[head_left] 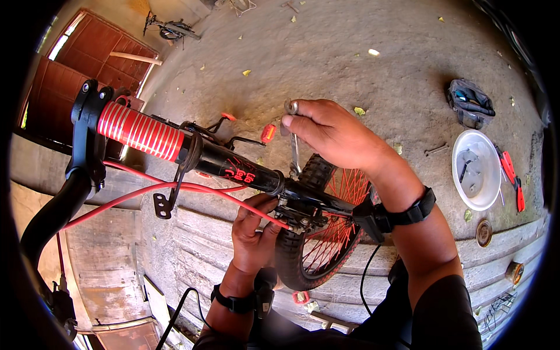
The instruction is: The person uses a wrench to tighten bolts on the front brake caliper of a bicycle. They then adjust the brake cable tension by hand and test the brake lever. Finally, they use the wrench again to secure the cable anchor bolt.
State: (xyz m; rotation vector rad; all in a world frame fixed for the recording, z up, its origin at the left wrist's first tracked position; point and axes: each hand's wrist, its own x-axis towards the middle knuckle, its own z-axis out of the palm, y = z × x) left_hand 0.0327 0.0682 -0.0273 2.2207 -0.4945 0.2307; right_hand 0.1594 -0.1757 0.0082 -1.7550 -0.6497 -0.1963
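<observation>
Bicycle frame [233, 166], black with red markings, stretched left to right across centre. Right hand [329, 131] closed around upper end of metal wrench [294, 149]; wrench hanging down to brake area beside frame. Left hand [254, 230] below frame, fingers curled at brake caliper [300, 217], touching red cable [175, 189]. Red-spoked wheel [326, 224] just beneath both hands. White bowl [476, 169] with tools well apart, far right on ground. Red pliers [513, 178] beside bowl.
</observation>
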